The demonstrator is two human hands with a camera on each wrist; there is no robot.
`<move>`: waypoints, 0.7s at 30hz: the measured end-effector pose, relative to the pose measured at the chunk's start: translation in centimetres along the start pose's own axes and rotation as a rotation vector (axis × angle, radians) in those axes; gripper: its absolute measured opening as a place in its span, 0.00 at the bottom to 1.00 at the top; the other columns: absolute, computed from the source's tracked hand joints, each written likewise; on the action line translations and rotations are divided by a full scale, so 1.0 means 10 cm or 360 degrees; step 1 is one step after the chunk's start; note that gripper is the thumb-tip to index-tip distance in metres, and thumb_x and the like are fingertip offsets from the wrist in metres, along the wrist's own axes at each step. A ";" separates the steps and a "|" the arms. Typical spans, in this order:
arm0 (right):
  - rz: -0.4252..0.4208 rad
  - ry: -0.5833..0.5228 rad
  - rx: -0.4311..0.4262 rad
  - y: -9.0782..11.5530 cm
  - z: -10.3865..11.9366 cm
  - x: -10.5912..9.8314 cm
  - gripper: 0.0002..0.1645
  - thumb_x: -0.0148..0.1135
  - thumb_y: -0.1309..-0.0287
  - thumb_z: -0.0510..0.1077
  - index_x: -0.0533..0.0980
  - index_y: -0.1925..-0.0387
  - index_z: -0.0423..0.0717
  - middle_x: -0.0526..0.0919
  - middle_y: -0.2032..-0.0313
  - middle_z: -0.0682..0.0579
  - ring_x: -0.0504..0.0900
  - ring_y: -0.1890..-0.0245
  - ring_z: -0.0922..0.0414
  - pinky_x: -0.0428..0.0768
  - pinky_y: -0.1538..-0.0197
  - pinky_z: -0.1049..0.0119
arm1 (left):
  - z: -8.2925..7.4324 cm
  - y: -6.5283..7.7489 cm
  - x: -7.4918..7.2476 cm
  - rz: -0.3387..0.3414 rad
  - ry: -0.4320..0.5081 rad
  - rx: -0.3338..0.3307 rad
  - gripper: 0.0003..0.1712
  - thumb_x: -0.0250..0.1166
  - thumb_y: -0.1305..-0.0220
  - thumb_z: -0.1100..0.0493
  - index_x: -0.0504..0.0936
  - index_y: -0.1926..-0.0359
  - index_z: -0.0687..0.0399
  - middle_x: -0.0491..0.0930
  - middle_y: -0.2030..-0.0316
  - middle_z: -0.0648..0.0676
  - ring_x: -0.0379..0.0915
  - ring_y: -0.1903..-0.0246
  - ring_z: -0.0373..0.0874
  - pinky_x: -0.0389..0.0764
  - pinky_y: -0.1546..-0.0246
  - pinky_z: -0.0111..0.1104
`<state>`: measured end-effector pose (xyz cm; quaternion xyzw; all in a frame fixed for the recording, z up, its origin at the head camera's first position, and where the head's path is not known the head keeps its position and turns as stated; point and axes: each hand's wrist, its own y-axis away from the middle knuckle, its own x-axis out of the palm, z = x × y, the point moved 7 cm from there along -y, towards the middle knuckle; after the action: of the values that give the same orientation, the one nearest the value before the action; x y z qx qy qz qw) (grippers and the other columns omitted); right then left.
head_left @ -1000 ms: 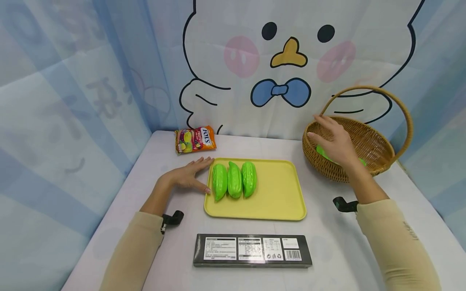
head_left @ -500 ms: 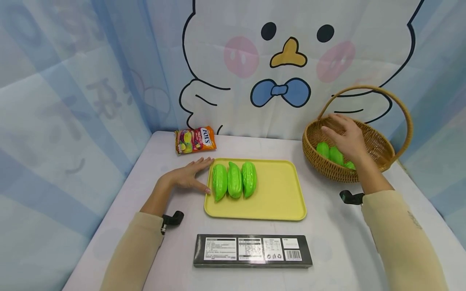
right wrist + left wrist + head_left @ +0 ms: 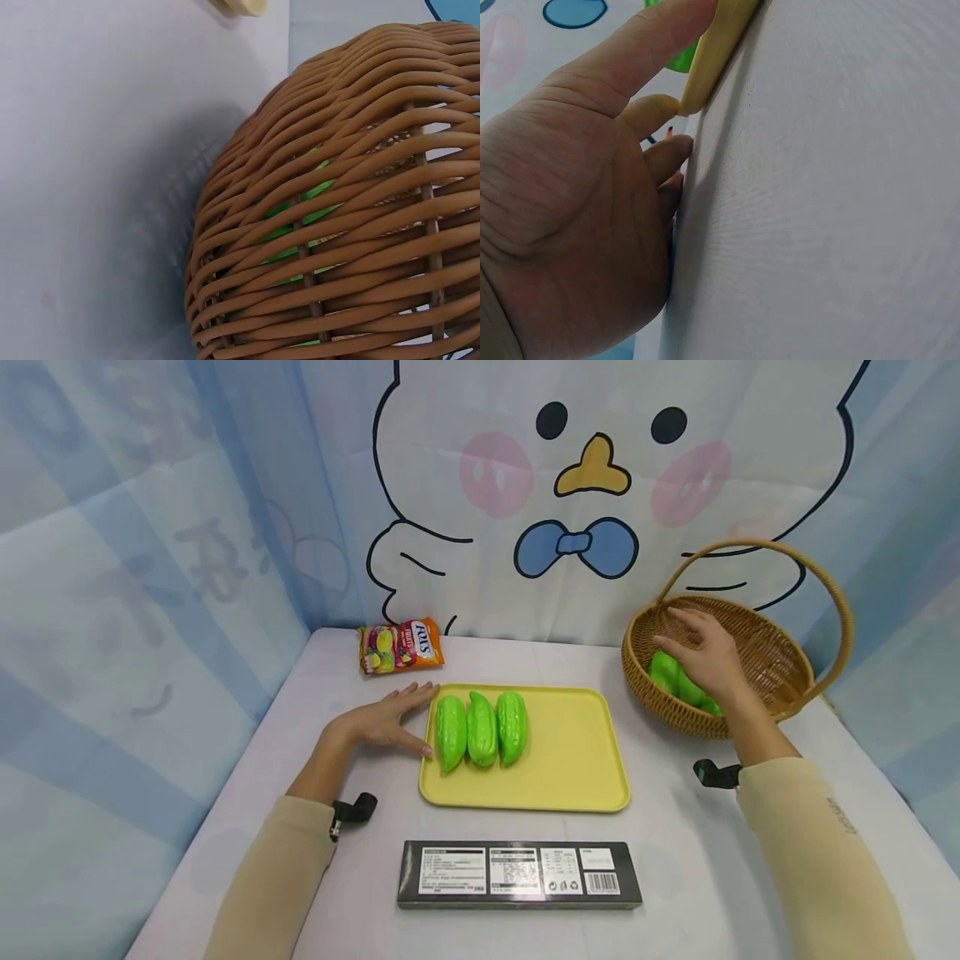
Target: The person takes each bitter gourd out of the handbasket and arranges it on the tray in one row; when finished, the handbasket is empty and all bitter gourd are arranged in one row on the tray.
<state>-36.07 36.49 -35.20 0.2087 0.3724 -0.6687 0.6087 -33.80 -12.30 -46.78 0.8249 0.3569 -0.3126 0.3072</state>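
Three glossy, ridged green toy bitter melons (image 3: pixel 482 731) lie side by side at the left end of a yellow tray (image 3: pixel 570 747). My left hand (image 3: pixel 381 722) rests with fingers spread at the tray's left edge, its thumb on the rim. In the left wrist view the thumb and fingertips meet the tray's side. My right hand (image 3: pixel 708 656) reaches into a wicker basket (image 3: pixel 772 652), thumb and fingers apart, over several green pieces (image 3: pixel 663 670). Part of them is hidden beneath the hand. From the right wrist, the basket's woven wall (image 3: pixel 337 202) blocks the hand, and green shows through its gaps.
A packet of Fox's fruit candy (image 3: pixel 401 646) lies behind the tray on the left. In front of the tray is a long black box (image 3: pixel 519 875) with white labels. The basket's tall arched handle (image 3: pixel 840 610) rises on the right, close to the printed curtain (image 3: pixel 585 602).
My right hand has moved from the basket's left rim to farther inside, then slightly back and lower. The green pieces beneath it have shifted a little. My left hand keeps its place.
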 end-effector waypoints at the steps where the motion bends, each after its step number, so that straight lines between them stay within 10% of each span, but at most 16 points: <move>1: -0.0003 -0.0002 -0.0004 0.02 0.01 0.02 0.43 0.63 0.28 0.57 0.62 0.21 0.46 0.58 0.21 0.38 0.64 0.27 0.29 0.67 0.29 0.31 | 0.00 0.00 0.00 0.0001 -0.0005 0.0000 0.71 0.78 0.48 0.32 0.44 0.15 0.39 0.36 0.15 0.52 0.24 0.17 0.60 0.32 0.19 0.61; 11: -0.0044 0.0138 -0.0056 0.13 0.07 0.16 0.39 0.65 0.28 0.48 0.64 0.24 0.39 0.64 0.26 0.32 0.71 0.34 0.29 0.74 0.34 0.32 | 0.00 -0.01 0.00 -0.0001 0.0003 0.0000 0.71 0.78 0.48 0.32 0.43 0.15 0.39 0.36 0.15 0.52 0.25 0.17 0.61 0.32 0.20 0.63; 21: 0.0204 0.0329 0.0213 0.18 -0.17 0.23 0.39 0.63 0.26 0.49 0.62 0.23 0.37 0.66 0.30 0.25 0.64 0.31 0.26 0.67 0.33 0.26 | 0.02 -0.01 0.01 0.0002 0.0017 -0.0005 0.71 0.79 0.50 0.32 0.44 0.15 0.39 0.36 0.15 0.51 0.24 0.17 0.61 0.32 0.19 0.62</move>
<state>-35.08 36.27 -38.44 0.3401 0.3737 -0.6266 0.5934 -33.89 -12.32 -46.96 0.8262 0.3586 -0.3076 0.3069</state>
